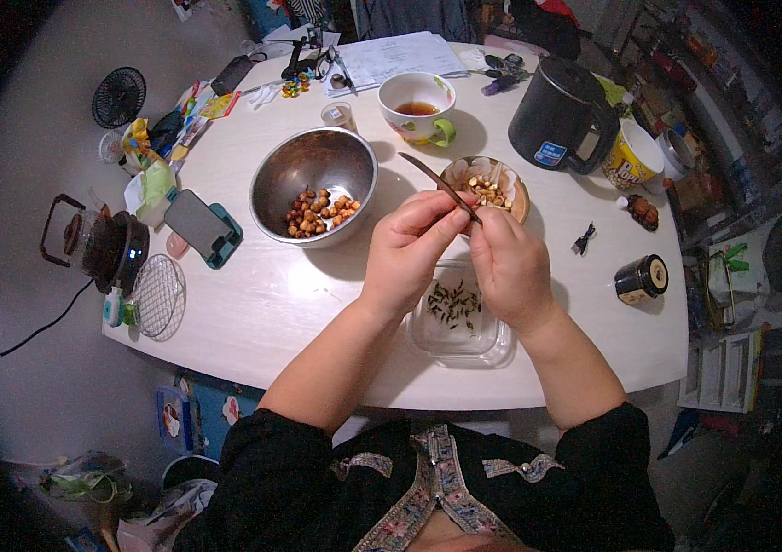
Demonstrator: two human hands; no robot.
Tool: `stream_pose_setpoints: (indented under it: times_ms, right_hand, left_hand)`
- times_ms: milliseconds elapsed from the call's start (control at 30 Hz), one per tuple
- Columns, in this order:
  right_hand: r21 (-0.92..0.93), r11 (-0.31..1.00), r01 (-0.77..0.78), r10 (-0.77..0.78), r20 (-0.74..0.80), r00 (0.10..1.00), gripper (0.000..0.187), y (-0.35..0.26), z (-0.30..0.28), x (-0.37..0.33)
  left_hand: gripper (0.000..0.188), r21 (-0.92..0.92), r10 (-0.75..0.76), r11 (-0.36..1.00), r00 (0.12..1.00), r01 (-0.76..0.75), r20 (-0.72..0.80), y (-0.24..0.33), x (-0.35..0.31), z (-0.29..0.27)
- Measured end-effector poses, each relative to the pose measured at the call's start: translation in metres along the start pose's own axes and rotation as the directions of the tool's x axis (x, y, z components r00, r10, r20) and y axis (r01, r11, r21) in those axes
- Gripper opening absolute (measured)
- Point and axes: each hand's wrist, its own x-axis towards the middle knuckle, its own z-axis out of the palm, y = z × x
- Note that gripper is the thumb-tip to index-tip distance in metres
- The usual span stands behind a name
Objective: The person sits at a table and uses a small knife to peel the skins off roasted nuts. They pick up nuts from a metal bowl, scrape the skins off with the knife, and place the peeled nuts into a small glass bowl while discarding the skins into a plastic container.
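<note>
My two hands meet above a clear square container, fingertips pinched close together. My left hand presses thumb and forefinger against a slim, dark brown, slightly curved stick. The stick's lower end runs into the closed fingers of my right hand. Whether a small piece is also between the fingertips is hidden. Small green sprouts lie in the container. Just beyond my hands, a patterned bowl has pale split kernels in it. To the left, a steel bowl contains reddish-brown round seeds.
A floral cup of brown liquid stands behind, beside a black kettle. At right are a dark jar and a short cable. A phone on a stand and a wire rack sit at left. Papers lie at the back.
</note>
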Motion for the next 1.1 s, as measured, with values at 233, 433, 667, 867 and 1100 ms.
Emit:
stream_pose_setpoints:
  times_ms: [233, 433, 667, 867, 1100]
  right_hand:
    - [0.022, 1.000, -0.013, 0.013, -0.010, 1.000, 0.011, 0.002, 0.003, -0.001]
    - [0.033, 0.999, -0.013, 0.013, -0.004, 1.000, 0.012, 0.001, 0.003, 0.001]
    - [0.029, 0.999, -0.024, 0.024, 0.000, 1.000, 0.012, -0.001, 0.002, 0.002]
    - [0.047, 0.998, -0.044, 0.043, 0.006, 0.999, 0.013, 0.001, 0.002, 0.004]
    - [0.081, 0.987, -0.140, 0.140, 0.013, 0.990, 0.013, -0.001, -0.001, 0.005]
  left_hand:
    - [0.021, 0.030, 0.022, 0.999, 1.000, -0.021, -0.021, -0.003, 0.001, 0.000]
    - [0.021, 0.000, 0.017, 1.000, 0.999, -0.017, -0.038, -0.004, -0.001, 0.001]
    - [0.022, 0.029, 0.009, 1.000, 0.999, -0.007, -0.053, -0.006, -0.001, 0.000]
    - [0.022, 0.009, -0.037, 0.999, 0.996, 0.038, -0.078, -0.007, 0.000, 0.002]
    - [0.020, -0.049, -0.015, 0.999, 0.995, 0.010, -0.100, -0.013, 0.000, 0.001]
